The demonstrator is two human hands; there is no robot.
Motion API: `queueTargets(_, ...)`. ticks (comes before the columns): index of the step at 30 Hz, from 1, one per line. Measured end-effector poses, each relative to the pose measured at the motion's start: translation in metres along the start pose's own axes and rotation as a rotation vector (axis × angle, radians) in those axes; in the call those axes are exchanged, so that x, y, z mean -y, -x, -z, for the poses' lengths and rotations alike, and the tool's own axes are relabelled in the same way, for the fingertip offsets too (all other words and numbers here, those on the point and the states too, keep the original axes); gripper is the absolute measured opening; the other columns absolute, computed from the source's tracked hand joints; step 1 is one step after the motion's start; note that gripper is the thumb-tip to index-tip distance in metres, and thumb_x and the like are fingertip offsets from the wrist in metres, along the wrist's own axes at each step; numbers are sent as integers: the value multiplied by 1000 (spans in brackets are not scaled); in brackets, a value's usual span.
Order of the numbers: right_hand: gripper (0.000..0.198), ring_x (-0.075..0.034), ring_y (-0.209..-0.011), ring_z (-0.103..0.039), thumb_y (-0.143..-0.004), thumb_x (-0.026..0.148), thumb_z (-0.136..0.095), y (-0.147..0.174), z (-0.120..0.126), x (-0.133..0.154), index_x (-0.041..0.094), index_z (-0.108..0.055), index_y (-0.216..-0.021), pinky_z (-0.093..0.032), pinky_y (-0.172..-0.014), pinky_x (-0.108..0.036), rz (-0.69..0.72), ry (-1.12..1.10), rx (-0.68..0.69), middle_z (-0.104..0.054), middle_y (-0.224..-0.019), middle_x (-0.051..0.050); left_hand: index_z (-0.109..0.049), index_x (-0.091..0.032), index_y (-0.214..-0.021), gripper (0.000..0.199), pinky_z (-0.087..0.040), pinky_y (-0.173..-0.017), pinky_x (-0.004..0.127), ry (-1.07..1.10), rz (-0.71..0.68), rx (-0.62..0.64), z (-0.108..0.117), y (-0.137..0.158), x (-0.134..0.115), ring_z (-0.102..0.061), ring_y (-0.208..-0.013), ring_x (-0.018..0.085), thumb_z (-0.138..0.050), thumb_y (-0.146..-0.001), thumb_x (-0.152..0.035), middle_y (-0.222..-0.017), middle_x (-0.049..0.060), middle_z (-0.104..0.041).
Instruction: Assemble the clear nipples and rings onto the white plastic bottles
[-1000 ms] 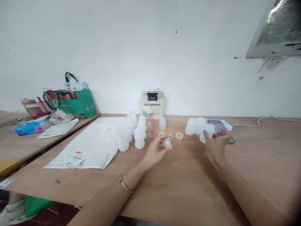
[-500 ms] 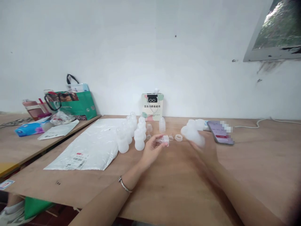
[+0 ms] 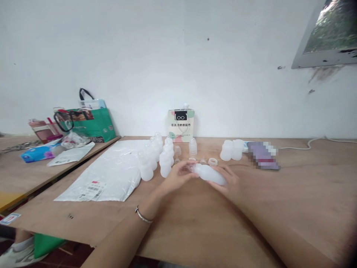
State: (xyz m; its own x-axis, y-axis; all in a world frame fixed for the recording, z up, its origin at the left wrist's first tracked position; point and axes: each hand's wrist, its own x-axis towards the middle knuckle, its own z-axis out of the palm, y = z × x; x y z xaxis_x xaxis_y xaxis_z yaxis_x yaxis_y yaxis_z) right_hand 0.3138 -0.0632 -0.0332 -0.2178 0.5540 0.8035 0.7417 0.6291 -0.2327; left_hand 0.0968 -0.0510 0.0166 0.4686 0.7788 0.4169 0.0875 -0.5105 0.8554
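My right hand point(image 3: 229, 180) is wrapped round a frosted white baby bottle body point(image 3: 209, 175), tilted with its neck pointing left. In my left hand point(image 3: 178, 174) is a clear bottle top point(image 3: 191, 168), partly hidden by the fingers and meeting the bottle's neck. Behind my hands lie a clear nipple point(image 3: 203, 160) and a white ring point(image 3: 213, 162). A clear cap point(image 3: 177, 150) and a taller clear capped piece point(image 3: 192, 146) stand farther back. Bottle bodies without tops point(image 3: 232, 150) stand to the right. Several bottles with clear tops point(image 3: 165, 163) form rows on the left.
A white plastic mailer point(image 3: 106, 175) covers the table's left part. A paper bag point(image 3: 180, 126) stands against the wall. On the right lie a phone point(image 3: 262, 154) and a white cable point(image 3: 308, 145). A green bag point(image 3: 97, 124) and tissue pack point(image 3: 37, 150) sit on the neighbouring table.
My right hand has brought a bottle body from the group at right leftward to the clear top in my left hand. The two pieces now meet. My left hand stays nearly in place.
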Motion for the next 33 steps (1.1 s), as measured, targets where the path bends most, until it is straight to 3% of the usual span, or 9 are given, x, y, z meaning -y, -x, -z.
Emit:
queueTargets(3,43,-24,-90,-60,-70,42,-63,1,-8,4,23,-56,-109,-50,-75,-37,-185,-164,65,-63,-100,-6,-39,-33,-127,62,-27,-104,41,-22,-111,28,3,1,-3,-30,-128,25,-66,-71,-30,-140,5,-32)
queueTargets(6,43,-24,-91,-60,-70,44,-62,1,-11,10,23,-56,-107,-49,-75,-37,-341,-239,82,-64,-101,-7,-10,-37,-136,93,-26,-104,44,46,-70,-147,3,-2,5,-24,-131,27,-71,-65,-32,-147,8,-11)
queueTargets(12,43,-23,-88,-59,-72,44,-59,2,-3,19,21,-54,-108,-48,-73,-32,-476,-372,90,-64,-99,-7,-20,-25,-132,77,-32,-99,45,132,30,-243,4,-10,18,-34,-124,27,-64,-71,-40,-138,15,-26)
queueTargets(16,38,-20,-78,-58,-73,44,-57,4,0,23,20,-53,-101,-46,-66,-29,-426,-433,136,-63,-89,-4,-25,-24,-129,73,-35,-96,42,134,-9,-204,1,-7,11,-39,-119,24,-65,-70,-40,-133,15,-34)
queueTargets(19,32,-18,-72,-55,-75,44,-54,7,0,27,20,-52,-96,-44,-62,-27,-411,-482,148,-60,-82,-3,-34,-23,-123,52,-36,-95,40,126,0,-261,-2,-3,5,-43,-115,22,-53,-79,-43,-127,12,-41)
queueTargets(24,37,-17,-75,-54,-73,45,-57,6,-2,42,21,-51,-101,-43,-65,-28,-491,-604,192,-59,-89,-4,-53,-18,-96,38,-42,-84,33,158,-9,-157,-14,3,-5,-55,-93,19,-67,-68,-39,-105,7,-58)
queueTargets(26,37,-16,-69,-54,-74,48,-56,4,0,50,20,-53,-97,-42,-59,-27,-572,-790,272,-60,-82,-4,-58,-15,-88,33,-43,-79,31,221,37,-132,-18,4,-10,-57,-85,18,-66,-69,-40,-92,6,-63)
queueTargets(30,57,-14,-45,-52,-79,65,-27,0,8,63,16,-56,-90,-38,-44,-26,-731,-1399,627,-58,-59,-3,-63,-13,-95,43,-44,-70,29,401,62,13,-19,7,-18,-59,-73,17,-56,-74,-49,-88,9,-64)
queueTargets(33,57,-17,-55,-58,-81,63,-26,-3,9,66,17,-57,-93,-44,-54,-29,-753,-1449,565,-62,-65,-6,-63,-13,-99,42,-44,-70,30,434,79,6,-19,6,-18,-58,-71,17,-53,-77,-47,-86,9,-64)
